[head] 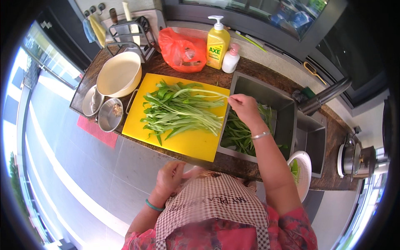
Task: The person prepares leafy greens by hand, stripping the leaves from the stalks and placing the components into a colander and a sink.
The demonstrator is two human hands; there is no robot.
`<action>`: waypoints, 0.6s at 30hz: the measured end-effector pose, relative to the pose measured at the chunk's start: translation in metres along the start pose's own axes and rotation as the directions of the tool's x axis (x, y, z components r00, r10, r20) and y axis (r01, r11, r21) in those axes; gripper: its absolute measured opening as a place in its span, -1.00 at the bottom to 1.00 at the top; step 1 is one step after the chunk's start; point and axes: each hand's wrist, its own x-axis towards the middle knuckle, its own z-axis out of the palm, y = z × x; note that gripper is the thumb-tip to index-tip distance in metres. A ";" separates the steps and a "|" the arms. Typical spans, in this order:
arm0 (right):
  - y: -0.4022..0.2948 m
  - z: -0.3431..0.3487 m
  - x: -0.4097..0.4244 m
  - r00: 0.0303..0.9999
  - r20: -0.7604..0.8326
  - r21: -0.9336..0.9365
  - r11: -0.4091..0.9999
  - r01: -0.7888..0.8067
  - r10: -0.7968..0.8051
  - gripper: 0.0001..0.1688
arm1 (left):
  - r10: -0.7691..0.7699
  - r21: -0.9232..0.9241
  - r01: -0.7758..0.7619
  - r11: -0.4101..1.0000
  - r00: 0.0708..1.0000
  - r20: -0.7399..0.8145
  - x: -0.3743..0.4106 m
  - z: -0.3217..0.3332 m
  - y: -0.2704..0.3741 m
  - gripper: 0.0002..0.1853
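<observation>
My right hand (243, 106) pinches the pale cut end of a long green stalk (200, 90) between thumb and fingers, at the right edge of a yellow cutting board (184, 148). That stalk reaches left over a pile of leafy greens, apparently water spinach (181, 112). On the pile the leaves lie mostly to the left and the stems to the right. Below the board, close to the checked apron (215, 193), is my left hand (170, 176) with its fingers curled; whatever may be inside them is hidden. More greens (239, 134) fill the sink basin (265, 84) under my right forearm.
Left of the board are a cream basin (117, 76) and two small metal bowls, one with chopped bits (116, 111). A knife rack (131, 37), a red plastic bag (182, 51), a yellow pump bottle (218, 43) and a white pump bottle (230, 61) line the back. A white colander (303, 168) stands right, near the faucet (325, 95).
</observation>
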 end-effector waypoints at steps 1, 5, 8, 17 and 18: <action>-0.010 -0.006 -0.006 0.999 -0.027 0.022 0.999 0.026 -0.025 -0.68 | -0.016 -0.014 0.016 1.000 1.000 -0.016 0.000 -0.001 -0.002 -0.86; -0.050 -0.027 -0.037 0.996 -0.092 0.144 0.989 0.030 -0.016 -0.75 | 0.070 -0.055 -0.074 0.996 0.994 -0.084 0.021 -0.015 0.014 -0.86; -0.058 -0.038 -0.057 0.996 -0.089 0.174 0.984 0.038 -0.023 -0.80 | 0.269 0.012 -0.270 0.963 0.954 -0.129 0.046 -0.034 0.057 -0.83; -0.085 -0.030 -0.105 0.960 -0.070 0.075 0.959 0.275 -0.270 -0.83 | 0.801 0.418 -0.706 0.572 0.589 -0.102 0.118 -0.053 0.121 -0.71; -0.082 -0.029 -0.108 0.958 -0.056 0.050 0.957 0.284 -0.281 -0.83 | 0.800 0.399 -0.718 0.571 0.595 -0.076 0.121 -0.051 0.121 -0.72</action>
